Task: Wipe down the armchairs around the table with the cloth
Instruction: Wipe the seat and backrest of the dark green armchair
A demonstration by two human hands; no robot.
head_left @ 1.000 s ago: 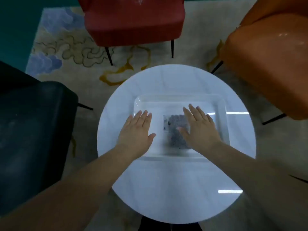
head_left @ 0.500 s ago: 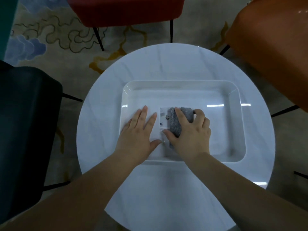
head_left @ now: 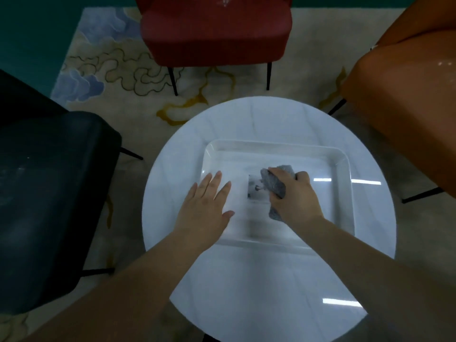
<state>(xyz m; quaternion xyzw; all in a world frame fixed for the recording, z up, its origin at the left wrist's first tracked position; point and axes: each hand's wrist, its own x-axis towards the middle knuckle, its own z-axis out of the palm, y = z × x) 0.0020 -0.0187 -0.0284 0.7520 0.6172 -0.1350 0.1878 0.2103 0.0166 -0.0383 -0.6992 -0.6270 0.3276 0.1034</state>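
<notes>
Currently: right hand [head_left: 293, 198] grips grey cloth [head_left: 276, 185] inside white tray [head_left: 341, 193].
Left hand [head_left: 206, 206] beside it (fingers straight, slightly spread), flat on tray.

white tray [head_left: 344, 193], patterned rug [head_left: 103, 67]

— What colours are seen on the armchairs?
— One armchair [head_left: 214, 30] is red, one [head_left: 404, 95] orange, one [head_left: 51, 193] black.
— And the rest?
— The round table [head_left: 246, 280] and tray [head_left: 344, 193] are white; the cloth [head_left: 275, 185] is grey; the rug [head_left: 111, 62] is beige, patterned with blue clouds and yellow swirls.
</notes>
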